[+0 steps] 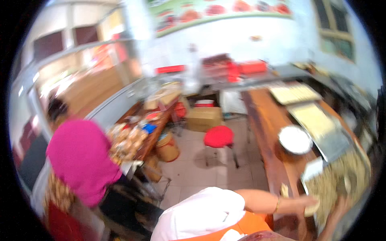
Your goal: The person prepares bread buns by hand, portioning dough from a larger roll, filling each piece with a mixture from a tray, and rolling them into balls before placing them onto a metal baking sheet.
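Observation:
My left hand (pixel 304 203), with a bangle on its wrist, is closed on a pale flat piece of dough (pixel 312 209). It is at the near edge of a large tray (pixel 304 186) filled with a coarse greenish-brown mass (pixel 335 176). My right hand (pixel 341 204) reaches over this mass from the lower right. Its fingers are blurred, close to a greyish oval shape (pixel 348 184) whose kind I cannot make out. A small pale lump (pixel 284 190) lies on the wooden table (pixel 263 120), left of the tray. Against the mass leans or lies a white rectangular piece (pixel 313 169).
A white round bowl (pixel 295 139) and two trays, one with pale rows (pixel 295 93), one partly covered (pixel 315 120), occupy the table. A red stool (pixel 219 136) and carton (pixel 204 119) stand behind. A person in magenta (pixel 82 154) works left, beside bagged goods (pixel 128 140).

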The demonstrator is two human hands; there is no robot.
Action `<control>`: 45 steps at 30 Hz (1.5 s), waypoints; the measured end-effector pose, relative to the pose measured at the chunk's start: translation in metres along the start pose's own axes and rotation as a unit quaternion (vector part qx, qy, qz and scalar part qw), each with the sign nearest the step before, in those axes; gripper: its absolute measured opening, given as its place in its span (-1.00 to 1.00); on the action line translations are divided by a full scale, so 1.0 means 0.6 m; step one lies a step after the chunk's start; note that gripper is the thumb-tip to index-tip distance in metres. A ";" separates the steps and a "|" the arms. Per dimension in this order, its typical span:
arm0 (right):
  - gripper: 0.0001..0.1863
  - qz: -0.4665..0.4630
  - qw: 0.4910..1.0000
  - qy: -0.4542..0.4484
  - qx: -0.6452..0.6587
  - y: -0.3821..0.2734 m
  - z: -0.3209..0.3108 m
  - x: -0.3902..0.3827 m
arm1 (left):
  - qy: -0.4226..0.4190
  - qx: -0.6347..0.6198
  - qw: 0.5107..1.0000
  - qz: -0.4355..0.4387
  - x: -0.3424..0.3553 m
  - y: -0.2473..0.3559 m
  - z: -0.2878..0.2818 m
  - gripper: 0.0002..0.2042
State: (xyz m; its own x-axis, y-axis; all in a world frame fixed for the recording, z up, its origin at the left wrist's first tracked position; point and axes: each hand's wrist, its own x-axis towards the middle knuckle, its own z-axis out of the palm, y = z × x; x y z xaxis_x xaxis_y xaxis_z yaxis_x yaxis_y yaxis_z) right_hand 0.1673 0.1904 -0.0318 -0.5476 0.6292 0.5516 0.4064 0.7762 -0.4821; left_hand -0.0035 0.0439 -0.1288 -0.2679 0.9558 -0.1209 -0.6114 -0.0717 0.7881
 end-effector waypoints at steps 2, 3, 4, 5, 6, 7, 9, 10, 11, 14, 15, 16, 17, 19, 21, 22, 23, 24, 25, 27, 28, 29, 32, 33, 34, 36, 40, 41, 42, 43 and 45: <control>-0.51 -0.023 0.999 0.035 -0.015 -0.058 -0.028 -0.015 | -0.070 -0.144 0.987 -0.010 0.001 -0.001 0.057 -0.83; -0.54 -0.051 0.998 0.033 0.004 -0.096 -0.031 -0.006 | -0.108 -0.166 0.980 0.023 0.018 -0.005 0.045 -0.80; -0.57 -0.011 0.995 0.044 0.085 -0.111 -0.033 -0.009 | 0.031 -0.194 0.980 -0.040 0.011 0.030 0.101 -0.73; -0.60 0.042 0.992 0.028 0.113 -0.165 -0.040 -0.003 | 0.033 -0.134 0.989 -0.053 0.033 0.033 0.062 -0.69; -0.59 0.073 0.987 0.071 0.122 -0.137 -0.057 -0.009 | 0.042 -0.146 0.983 -0.100 -0.002 0.101 0.194 -0.68; -0.57 0.048 0.986 0.107 0.116 -0.126 -0.046 -0.008 | 0.043 -0.126 0.985 -0.111 0.000 0.115 0.213 -0.66; -0.61 0.072 0.981 0.110 0.140 -0.133 -0.055 -0.008 | 0.023 -0.106 0.986 -0.129 0.015 0.131 0.239 -0.64; -0.61 0.070 0.977 0.140 0.144 -0.129 -0.058 -0.012 | 0.032 -0.143 0.983 -0.113 0.025 0.129 0.253 -0.65; -0.64 0.096 0.970 0.135 0.177 -0.126 -0.066 -0.016 | 0.009 -0.142 0.984 -0.105 0.032 0.126 0.254 -0.64; -0.65 0.102 0.973 0.132 0.161 -0.113 -0.093 -0.022 | -0.045 -0.162 0.980 -0.109 0.064 0.104 0.244 -0.66; -0.65 0.112 0.975 0.131 0.142 -0.114 -0.092 -0.024 | -0.058 -0.172 0.977 -0.115 0.073 0.100 0.237 -0.67; -0.65 0.113 0.977 0.125 0.132 -0.111 -0.096 -0.026 | -0.077 -0.169 0.977 -0.106 0.076 0.092 0.241 -0.68; -0.64 0.112 0.979 0.118 0.122 -0.111 -0.100 -0.026 | -0.093 -0.167 0.977 -0.096 0.077 0.086 0.242 -0.69; -0.65 0.097 0.984 0.103 0.110 -0.118 -0.108 -0.018 | -0.115 -0.157 0.978 -0.072 0.077 0.082 0.240 -0.72; -0.65 0.102 0.980 0.101 0.136 -0.125 -0.103 -0.015 | -0.127 -0.142 0.981 -0.047 0.076 0.085 0.234 -0.75; -0.65 0.115 0.974 0.108 0.164 -0.128 -0.099 -0.016 | -0.104 -0.128 0.986 -0.034 0.075 0.089 0.234 -0.75; -0.65 0.129 0.966 0.115 0.191 -0.129 -0.095 -0.015 | -0.081 -0.114 0.990 -0.022 0.075 0.092 0.235 -0.76; -0.65 0.120 0.972 0.109 0.169 -0.124 -0.090 -0.013 | -0.058 -0.101 0.993 -0.010 0.074 0.094 0.236 -0.77; -0.66 0.114 0.976 0.105 0.151 -0.121 -0.077 -0.013 | -0.053 -0.107 0.993 -0.003 0.070 0.095 0.234 -0.77; -0.67 0.091 0.985 0.109 0.100 -0.121 -0.059 -0.014 | -0.043 -0.121 0.992 0.011 0.060 0.093 0.234 -0.78; -0.67 0.075 0.988 0.115 0.072 -0.128 -0.048 -0.016 | -0.038 -0.119 0.992 0.012 0.059 0.092 0.228 -0.78; -0.68 0.059 0.990 0.123 0.042 -0.135 -0.037 -0.016 | -0.033 -0.117 0.993 0.012 0.059 0.089 0.222 -0.78; -0.73 0.037 0.990 0.137 -0.025 -0.158 -0.012 -0.008 | -0.003 -0.042 0.999 0.022 0.068 0.080 0.193 -0.71; -0.74 0.034 0.991 0.125 -0.023 -0.164 -0.010 -0.010 | 0.009 -0.006 1.000 0.027 0.072 0.076 0.182 -0.68; -0.74 0.088 0.987 0.124 0.046 -0.155 -0.015 -0.007 | -0.005 -0.054 0.998 0.006 0.066 0.097 0.191 -0.63; -0.73 0.194 0.956 0.119 0.187 -0.130 -0.032 -0.006 | -0.032 -0.149 0.988 -0.038 0.031 0.169 0.211 -0.53; -0.76 0.261 0.907 0.081 0.320 -0.132 -0.018 0.006 | -0.022 -0.104 0.994 -0.007 0.070 0.146 0.204 -0.43; -0.79 0.217 0.959 0.099 0.156 -0.152 -0.006 0.006 | 0.006 -0.153 0.988 -0.004 0.075 0.135 0.207 -0.46; -0.78 0.157 0.978 0.106 0.088 -0.165 0.000 0.008 | 0.012 -0.169 0.985 -0.018 0.077 0.128 0.202 -0.47; -0.77 0.099 0.989 0.113 0.016 -0.176 0.000 0.007 | 0.017 -0.185 0.982 -0.036 0.073 0.124 0.202 -0.49; -0.78 0.056 0.992 0.104 -0.031 -0.204 -0.005 0.003 | 0.000 -0.239 0.968 -0.078 0.069 0.123 0.191 -0.56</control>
State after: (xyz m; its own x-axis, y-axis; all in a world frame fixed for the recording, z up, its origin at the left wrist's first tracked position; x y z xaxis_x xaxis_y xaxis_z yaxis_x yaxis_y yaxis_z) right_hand 0.1190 0.0968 0.0303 -0.3359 0.7018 0.6282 0.5048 0.6972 -0.5090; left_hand 0.0257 0.1106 -0.0068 -0.1441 0.9658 -0.2154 -0.9193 -0.0501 0.3903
